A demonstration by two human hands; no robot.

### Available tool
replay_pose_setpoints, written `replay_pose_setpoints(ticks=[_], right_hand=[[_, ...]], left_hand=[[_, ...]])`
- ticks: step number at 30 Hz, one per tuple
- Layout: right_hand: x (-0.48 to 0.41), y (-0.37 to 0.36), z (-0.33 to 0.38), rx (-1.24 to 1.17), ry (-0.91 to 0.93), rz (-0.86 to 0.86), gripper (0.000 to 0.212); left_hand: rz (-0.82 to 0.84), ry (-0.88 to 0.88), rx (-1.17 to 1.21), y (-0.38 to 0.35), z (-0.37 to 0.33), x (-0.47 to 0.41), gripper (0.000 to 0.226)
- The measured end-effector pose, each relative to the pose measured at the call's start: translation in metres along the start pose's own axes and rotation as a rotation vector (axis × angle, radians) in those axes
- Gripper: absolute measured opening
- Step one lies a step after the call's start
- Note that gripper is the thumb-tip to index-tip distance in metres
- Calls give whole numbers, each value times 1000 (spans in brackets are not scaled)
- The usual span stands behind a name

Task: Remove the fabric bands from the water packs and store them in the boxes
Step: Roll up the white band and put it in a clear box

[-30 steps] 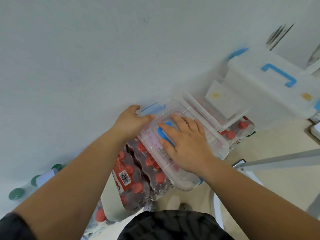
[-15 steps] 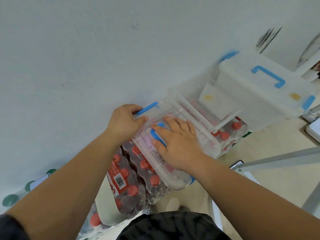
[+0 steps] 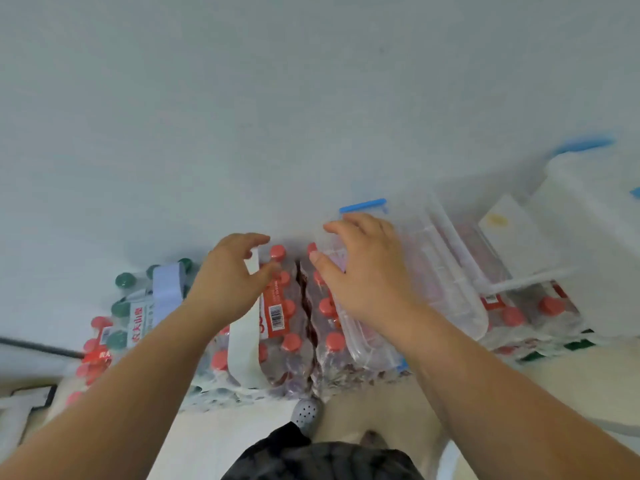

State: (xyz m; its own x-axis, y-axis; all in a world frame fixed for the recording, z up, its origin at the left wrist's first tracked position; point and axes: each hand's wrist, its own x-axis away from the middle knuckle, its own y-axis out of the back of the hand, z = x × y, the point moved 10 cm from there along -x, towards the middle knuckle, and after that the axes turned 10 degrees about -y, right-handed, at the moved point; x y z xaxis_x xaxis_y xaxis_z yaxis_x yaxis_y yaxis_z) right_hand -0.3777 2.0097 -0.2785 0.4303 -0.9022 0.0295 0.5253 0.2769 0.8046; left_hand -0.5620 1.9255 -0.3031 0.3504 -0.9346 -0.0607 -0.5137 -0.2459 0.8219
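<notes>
Shrink-wrapped water packs with red caps (image 3: 287, 320) stand in a row against the wall. A white fabric band (image 3: 244, 344) wraps one of them. My left hand (image 3: 225, 282) hovers at the band's far end, forefinger and thumb curved on either side of it with a wide gap. A clear lidded box with a blue latch (image 3: 440, 282) lies on the packs to the right. Over its left end is my right hand (image 3: 363, 271), fingers spread and relaxed, holding nothing. Further left, a pale lavender band (image 3: 168, 289) wraps a green-capped pack (image 3: 123, 282).
A larger white storage box (image 3: 588, 237) with blue clips sits at the far right on more packs (image 3: 540, 313). The wall (image 3: 277, 116) rises right behind the row. My shoe (image 3: 304, 412) and pale floor are below the packs.
Both hands have come off the clear box's lid. My left hand moved left to the white band; my right hand lifted and slid to the box's left end. The view swung left.
</notes>
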Motion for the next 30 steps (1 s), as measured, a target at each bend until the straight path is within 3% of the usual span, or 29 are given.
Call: replay_pose_setpoints(ticks=[6,12,21,30], right_hand=[[7,-44,72,-97,172,168,36],[-14,-117,79,-66,40,445,47],[-67,-176,61,197,-127,431,49],[-86,-206,50,316,-208,401,48]], left_hand=[[-79,191,-45,35,54,69,46],[-105,234,-43,54,84,78,49],[129,94,-19,12,140,0,43],[361,-82,-199,-27,160,-50,51]])
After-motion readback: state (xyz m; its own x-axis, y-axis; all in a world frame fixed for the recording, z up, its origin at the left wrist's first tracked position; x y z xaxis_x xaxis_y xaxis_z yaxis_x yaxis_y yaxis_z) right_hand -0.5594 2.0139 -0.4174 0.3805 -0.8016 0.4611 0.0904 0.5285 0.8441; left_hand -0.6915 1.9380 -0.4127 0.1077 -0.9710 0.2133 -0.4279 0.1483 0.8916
